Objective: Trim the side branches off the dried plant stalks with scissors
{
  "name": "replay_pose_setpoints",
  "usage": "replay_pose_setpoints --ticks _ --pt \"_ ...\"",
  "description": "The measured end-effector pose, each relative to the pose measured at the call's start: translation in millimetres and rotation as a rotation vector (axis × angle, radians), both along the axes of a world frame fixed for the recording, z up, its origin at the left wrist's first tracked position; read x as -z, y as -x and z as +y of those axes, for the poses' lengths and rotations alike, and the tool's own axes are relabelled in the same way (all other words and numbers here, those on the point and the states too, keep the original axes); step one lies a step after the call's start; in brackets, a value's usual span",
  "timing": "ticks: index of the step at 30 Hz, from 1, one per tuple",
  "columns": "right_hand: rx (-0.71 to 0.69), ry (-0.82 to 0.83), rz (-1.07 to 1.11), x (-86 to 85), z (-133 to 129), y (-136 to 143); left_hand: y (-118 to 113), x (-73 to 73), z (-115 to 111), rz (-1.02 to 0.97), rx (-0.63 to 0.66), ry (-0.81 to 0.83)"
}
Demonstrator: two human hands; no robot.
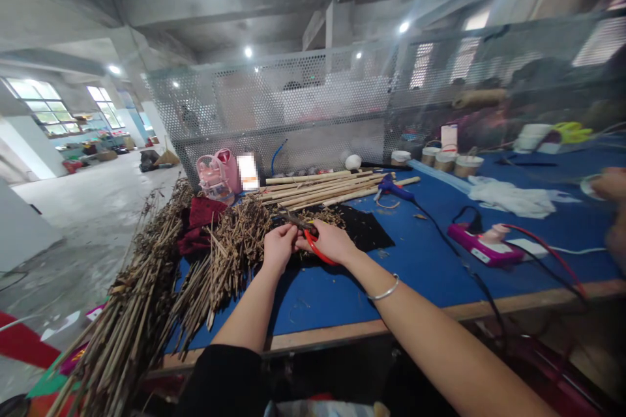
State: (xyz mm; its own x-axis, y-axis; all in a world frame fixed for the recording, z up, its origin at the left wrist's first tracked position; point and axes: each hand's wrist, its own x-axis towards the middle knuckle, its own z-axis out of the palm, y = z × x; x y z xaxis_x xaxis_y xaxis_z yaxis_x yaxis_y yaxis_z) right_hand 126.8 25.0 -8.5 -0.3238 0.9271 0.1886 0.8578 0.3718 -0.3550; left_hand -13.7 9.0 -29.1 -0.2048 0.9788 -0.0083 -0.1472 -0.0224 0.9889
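Over the blue table, my right hand [335,242] is closed around the red-handled scissors [320,253], whose blades point away to the left. Close beside it, my left hand [280,249] is closed in a pinch at the blades. What its fingertips hold is too small and partly hidden. Directly left of my hands lies a pile of dried plant stems [237,241] with small brown heads. Brown plant scraps [337,216] are scattered on a black cloth [369,228] just beyond my hands.
A large bundle of dried stems [122,300] hangs over the table's left edge. Behind lie pale sticks [323,189], a pink bag [215,176] and a blue glue gun [395,189]. Rightward are a purple power strip [484,247] with cords, white gloves [513,195] and another person's hand [611,184].
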Motion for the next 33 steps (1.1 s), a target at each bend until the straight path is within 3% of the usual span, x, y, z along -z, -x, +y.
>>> replay_pose_setpoints --ticks 9,19,28,33 --pt "-0.001 0.007 0.032 -2.4 -4.5 1.9 -0.4 3.4 1.9 -0.040 0.095 -0.087" --pt "0.018 0.042 -0.040 -7.4 -4.6 2.0 -0.8 -4.6 -1.7 -0.035 -0.054 -0.012" --pt "-0.007 0.026 -0.008 -6.3 -5.8 1.9 1.6 0.7 0.3 0.129 -0.096 -0.076" --pt "0.022 0.046 0.021 -2.9 -1.1 0.3 1.2 -1.0 -1.4 0.093 -0.090 -0.042"
